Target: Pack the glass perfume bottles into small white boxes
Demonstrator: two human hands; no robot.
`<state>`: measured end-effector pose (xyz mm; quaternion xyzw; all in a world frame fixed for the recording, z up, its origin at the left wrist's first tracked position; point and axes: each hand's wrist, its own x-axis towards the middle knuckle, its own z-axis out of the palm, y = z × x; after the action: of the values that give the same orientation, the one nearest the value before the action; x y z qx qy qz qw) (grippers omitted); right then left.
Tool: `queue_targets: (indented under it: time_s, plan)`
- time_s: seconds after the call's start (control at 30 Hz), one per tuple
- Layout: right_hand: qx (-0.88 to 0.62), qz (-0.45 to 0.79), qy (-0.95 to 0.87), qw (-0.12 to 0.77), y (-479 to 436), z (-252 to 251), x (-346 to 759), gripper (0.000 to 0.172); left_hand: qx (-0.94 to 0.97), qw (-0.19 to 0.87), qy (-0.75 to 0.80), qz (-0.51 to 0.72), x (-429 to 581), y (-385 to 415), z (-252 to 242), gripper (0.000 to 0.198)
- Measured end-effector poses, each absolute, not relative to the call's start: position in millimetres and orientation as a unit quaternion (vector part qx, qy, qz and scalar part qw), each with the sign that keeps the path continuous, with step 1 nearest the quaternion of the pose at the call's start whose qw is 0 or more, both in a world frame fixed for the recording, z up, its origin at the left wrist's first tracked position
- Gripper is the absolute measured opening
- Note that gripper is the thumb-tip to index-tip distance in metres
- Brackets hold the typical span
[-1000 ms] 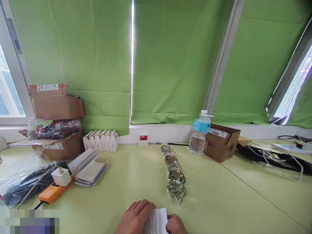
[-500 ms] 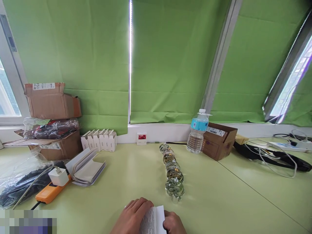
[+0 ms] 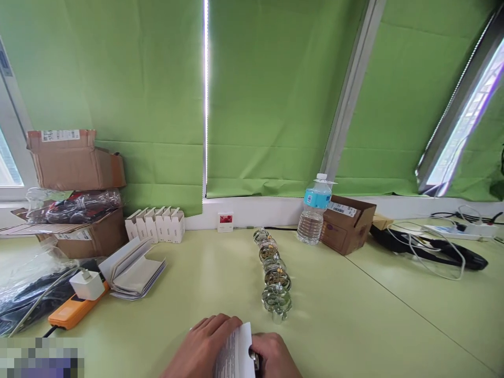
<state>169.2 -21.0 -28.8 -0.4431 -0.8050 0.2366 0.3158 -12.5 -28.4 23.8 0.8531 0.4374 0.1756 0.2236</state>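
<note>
Printed booklet (image 3: 234,352) held low over counter (image 3: 338,320), just short of glass ornament row (image 3: 275,275). Long axis nearly upright, leaning right, top end pointing fwd. L hand (image 3: 202,344) fingers curled over its edge; R hand (image 3: 273,354) fingers gripping other side.

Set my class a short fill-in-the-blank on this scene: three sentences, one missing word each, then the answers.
1. The left hand and right hand hold a ___ paper leaflet printed with text.
2. The water bottle stands to the person's ___ of the row of glass pieces.
3. The label on that bottle is ___.

Answers: white; right; blue.
</note>
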Motion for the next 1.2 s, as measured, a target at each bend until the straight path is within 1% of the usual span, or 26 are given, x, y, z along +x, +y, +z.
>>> queue_targets:
  time_s: [0.1,0.17,0.37,0.47,0.6,0.67,0.73,0.8,0.83,0.87,0.9,0.97,1.0,1.1,1.2]
  plan:
    - [-0.438,0.286,-0.796,0.304,-26.1,-7.7,173.0,0.011,0.847,0.226,0.443,0.188,-17.5,-26.5,22.6,0.056]
    - [-0.451,0.289,-0.789,0.300,-27.3,1.8,175.8,0.004,0.848,0.225,0.441,0.191,-20.9,-26.0,24.3,0.058]
    - [-0.491,0.234,-0.785,0.296,-28.6,17.4,185.9,0.011,0.840,0.218,0.458,0.192,-30.0,-26.6,36.0,0.064]
    - [-0.510,0.217,-0.778,0.297,-28.2,22.4,192.5,0.010,0.838,0.210,0.470,0.180,-34.0,-27.0,36.7,0.068]
    - [-0.530,0.194,-0.772,0.293,-27.1,29.9,200.2,0.011,0.821,0.178,0.512,0.177,-43.1,-26.6,30.9,0.072]
    - [-0.537,0.182,-0.771,0.291,-26.9,32.9,202.3,0.011,0.812,0.142,0.537,0.182,-49.7,-23.4,24.4,0.075]
    - [-0.540,0.164,-0.773,0.291,-26.9,34.0,202.7,0.010,0.810,0.087,0.548,0.192,-55.0,-17.8,15.3,0.088]
    - [-0.539,0.146,-0.779,0.284,-26.9,32.3,201.7,0.009,0.833,0.031,0.511,0.211,-55.0,-11.7,3.9,0.115]
    - [-0.539,0.138,-0.781,0.282,-26.9,30.4,200.9,0.008,0.851,0.016,0.477,0.220,-52.2,-9.3,-2.4,0.121]
    - [-0.541,0.129,-0.783,0.280,-26.9,27.9,199.9,0.007,0.870,0.012,0.439,0.223,-47.5,-7.6,-9.2,0.119]
    - [-0.540,0.121,-0.785,0.280,-26.8,25.1,198.9,0.006,0.885,0.013,0.407,0.225,-41.1,-6.7,-16.4,0.111]
    - [-0.531,0.104,-0.792,0.282,-26.9,18.8,197.1,0.005,0.903,0.028,0.363,0.227,-25.7,-6.7,-31.4,0.088]
    - [-0.523,0.096,-0.797,0.284,-27.0,15.9,196.3,0.005,0.906,0.039,0.347,0.240,-18.1,-7.4,-38.8,0.082]
    - [-0.489,0.066,-0.821,0.288,-27.3,9.1,194.7,0.009,0.886,0.087,0.365,0.272,-2.4,-10.4,-56.0,0.070]
    - [-0.453,0.035,-0.841,0.294,-27.7,6.7,193.9,0.011,0.859,0.147,0.398,0.287,-0.5,-14.7,-60.7,0.068]
